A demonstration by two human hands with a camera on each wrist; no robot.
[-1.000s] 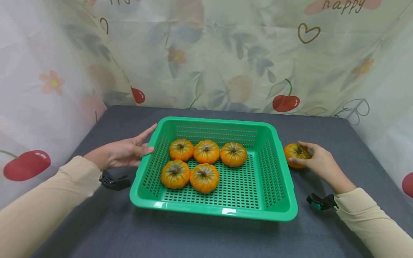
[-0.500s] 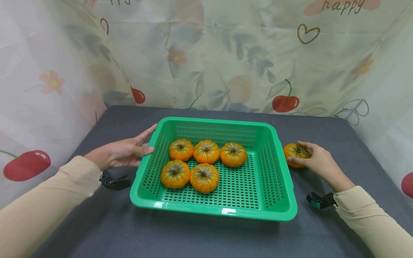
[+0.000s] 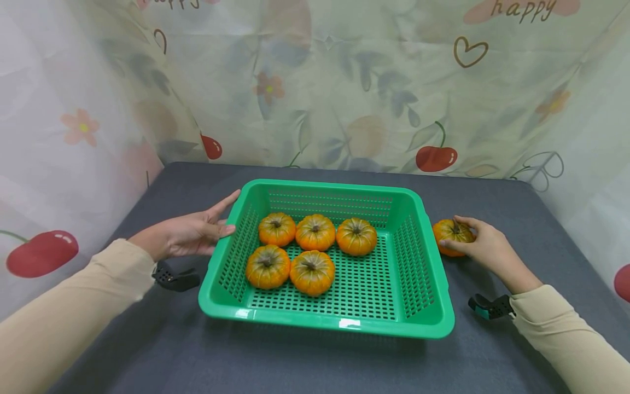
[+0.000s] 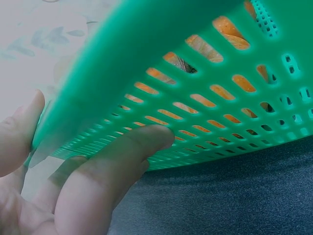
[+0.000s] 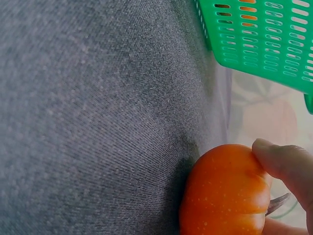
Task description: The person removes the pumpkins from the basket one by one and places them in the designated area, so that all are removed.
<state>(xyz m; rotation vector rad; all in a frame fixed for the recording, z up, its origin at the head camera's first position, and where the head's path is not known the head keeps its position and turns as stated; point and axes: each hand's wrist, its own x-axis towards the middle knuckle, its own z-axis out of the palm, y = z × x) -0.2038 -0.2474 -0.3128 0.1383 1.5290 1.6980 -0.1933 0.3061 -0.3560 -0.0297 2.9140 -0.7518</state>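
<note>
Fabric (image 3: 44,186) with a cherry print hangs at far left, and beside it we see the left hand (image 3: 189,232), fingers loosely extended, touching the side of a green basket (image 3: 295,319). Inside we count five orange pumpkins (image 3: 315,232), three behind two; just right of the basket, on dark cloth (image 3: 305,366), the right hand (image 3: 487,246) pinches a sixth pumpkin (image 3: 445,232).

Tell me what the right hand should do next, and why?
I think the right hand should probably raise the mini pumpkin gently. Its fingers hold it just outside the green plastic basket, where five other mini pumpkins sit with bare space on their right.
</note>
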